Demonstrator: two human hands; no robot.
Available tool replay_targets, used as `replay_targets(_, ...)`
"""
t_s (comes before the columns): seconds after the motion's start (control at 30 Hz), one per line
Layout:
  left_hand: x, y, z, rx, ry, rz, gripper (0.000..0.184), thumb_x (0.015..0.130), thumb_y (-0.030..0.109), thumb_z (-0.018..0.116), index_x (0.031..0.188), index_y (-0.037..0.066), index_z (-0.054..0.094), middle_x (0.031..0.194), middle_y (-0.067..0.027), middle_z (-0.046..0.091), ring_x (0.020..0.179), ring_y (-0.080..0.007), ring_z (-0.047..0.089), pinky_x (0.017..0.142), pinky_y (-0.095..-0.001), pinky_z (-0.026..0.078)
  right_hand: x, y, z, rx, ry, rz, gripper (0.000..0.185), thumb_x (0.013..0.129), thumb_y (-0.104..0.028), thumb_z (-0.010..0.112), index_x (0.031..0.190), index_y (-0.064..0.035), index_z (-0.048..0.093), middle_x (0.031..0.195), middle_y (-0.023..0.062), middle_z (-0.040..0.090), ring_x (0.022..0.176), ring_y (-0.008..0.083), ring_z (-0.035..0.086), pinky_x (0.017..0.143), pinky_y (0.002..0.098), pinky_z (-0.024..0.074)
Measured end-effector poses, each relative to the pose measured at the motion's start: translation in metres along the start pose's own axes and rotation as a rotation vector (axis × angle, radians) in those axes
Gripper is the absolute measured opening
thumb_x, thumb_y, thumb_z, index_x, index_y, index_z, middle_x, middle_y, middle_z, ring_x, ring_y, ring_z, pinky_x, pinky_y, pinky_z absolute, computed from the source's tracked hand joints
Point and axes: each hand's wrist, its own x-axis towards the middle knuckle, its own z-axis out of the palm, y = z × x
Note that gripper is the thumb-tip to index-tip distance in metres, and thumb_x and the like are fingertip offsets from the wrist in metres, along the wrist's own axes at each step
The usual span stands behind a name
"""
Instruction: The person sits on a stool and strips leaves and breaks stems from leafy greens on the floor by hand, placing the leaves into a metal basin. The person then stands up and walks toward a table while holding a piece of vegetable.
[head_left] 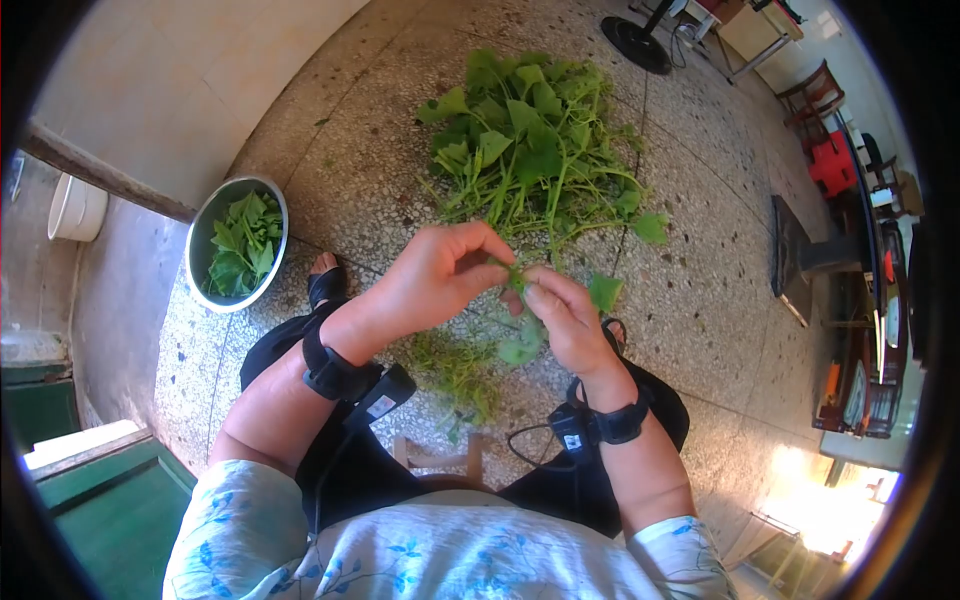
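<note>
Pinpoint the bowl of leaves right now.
In the head view, the bowl sits on the floor at the person's left, beside the left sandal and near the pale wall.

**Interior, uneven daylight, strong lens distortion**

Light: glare, lower right, burned out to white; paler light lay on the floor (700, 320) at left, while its upper part was dimmer and browner.
Shadows: soft.
Edges: black curved border; furniture at right bowed and leaned.
Focus: leaf pile (535, 140) was fairly clear; the sprig (517, 277) at the fingers (482, 238) was soft, its finer detail unclear.
</note>
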Motion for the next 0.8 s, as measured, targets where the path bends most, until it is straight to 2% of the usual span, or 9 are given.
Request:
replay_targets(0.1,-0.002,0.006,-0.003,0.294,-0.053,0.113,0.015,0.076,0.003,0.058,0.092,0.001,0.057,0.078,-0.0065,0.058,0.071,-0.0134,0.057,0.062,-0.0252,0.045,0.001,0.002,0.005,0.102,0.007,-0.017,0.018,0.086,-0.017,0.045,0.085,-0.0005,0.053,0.074,0.0018,0.05,0.07,0.0108,0.048,0.064,0.0243,0.0393)
replay_targets(0.17,-0.001,0.003,-0.004,0.609,-0.044,0.437,0.019,0.072,-0.001,0.058,0.091,0.002,0.057,0.077,-0.0107,0.057,0.071,-0.0225,0.059,0.061,-0.0282,0.046,0.0,0.001,0.008,0.219,0.064,0.032,0.018,0.086,-0.018,0.045,0.083,-0.0019,0.052,0.07,0.0007,0.048,0.063,0.0089,0.045,0.058,0.0225,0.0377)
replay_targets(0.3,-0.004,0.007,0.0,0.627,-0.001,0.463,0.019,0.069,-0.002,0.058,0.089,0.001,0.057,0.076,-0.0131,0.056,0.072,-0.0301,0.057,0.061,-0.0301,0.046,-0.002,0.0,0.007,0.225,0.055,0.063,0.019,0.087,-0.02,0.044,0.082,-0.0031,0.052,0.065,-0.0008,0.045,0.058,0.0068,0.041,0.052,0.0214,0.0347)
replay_targets(0.4,-0.005,0.007,-0.001,0.459,-0.07,0.379,0.013,0.073,0.0,0.058,0.086,0.0,0.056,0.076,-0.0111,0.056,0.07,-0.0225,0.058,0.06,-0.0291,0.046,-0.002,-0.002,0.009,0.267,0.021,0.052,0.021,0.087,-0.022,0.043,0.08,-0.0035,0.05,0.062,-0.0021,0.041,0.055,0.0057,0.037,0.05,0.0207,0.0313)
replay_targets(0.47,-0.009,0.009,0.002,0.187,-0.088,0.026,0.009,0.079,0.002,0.055,0.087,0.0,0.054,0.078,-0.0078,0.056,0.071,-0.0139,0.057,0.06,-0.027,0.046,-0.001,-0.005,0.008,0.243,-0.001,0.121,0.022,0.088,-0.023,0.042,0.08,-0.0045,0.05,0.061,-0.0031,0.038,0.054,0.0054,0.033,0.049,0.0202,0.029)
replay_targets(0.5,-0.011,0.007,0.005,0.191,-0.09,0.027,0.009,0.079,0.002,0.055,0.087,0.0,0.054,0.078,-0.0078,0.056,0.071,-0.0139,0.057,0.06,-0.027,0.046,-0.001,-0.008,0.009,0.245,0.001,0.118,0.022,0.088,-0.023,0.042,0.08,-0.0045,0.05,0.061,-0.0031,0.038,0.054,0.0054,0.033,0.049,0.0202,0.029)
replay_targets(0.57,-0.012,-0.003,0.01,-0.25,-0.053,-0.012,0.011,0.084,0.006,0.05,0.093,0.0,0.051,0.078,-0.0052,0.055,0.071,-0.0088,0.054,0.059,-0.025,0.046,-0.001,-0.013,0.009,0.307,0.021,0.155,0.022,0.088,-0.023,0.042,0.079,-0.0051,0.049,0.06,-0.0033,0.037,0.053,0.0053,0.032,0.049,0.0198,0.0285)
replay_targets(0.67,-0.012,-0.015,0.02,-0.567,0.024,0.004,0.011,0.085,0.005,0.047,0.095,-0.001,0.048,0.077,-0.0041,0.055,0.065,-0.0101,0.053,0.06,-0.0222,0.045,0.0,-0.012,0.007,0.239,0.027,0.088,0.022,0.088,-0.023,0.044,0.076,-0.0051,0.049,0.061,-0.0036,0.038,0.054,0.0048,0.033,0.048,0.0198,0.0283)
replay_targets(0.8,-0.012,-0.011,0.029,-0.791,0.054,-0.051,0.012,0.085,0.006,0.048,0.096,0.0,0.047,0.078,-0.0041,0.054,0.064,-0.01,0.053,0.06,-0.0222,0.045,0.002,-0.019,0.014,0.284,0.071,0.055,0.022,0.087,-0.022,0.046,0.074,-0.0048,0.05,0.062,-0.0036,0.041,0.054,0.0045,0.036,0.048,0.0201,0.0291)
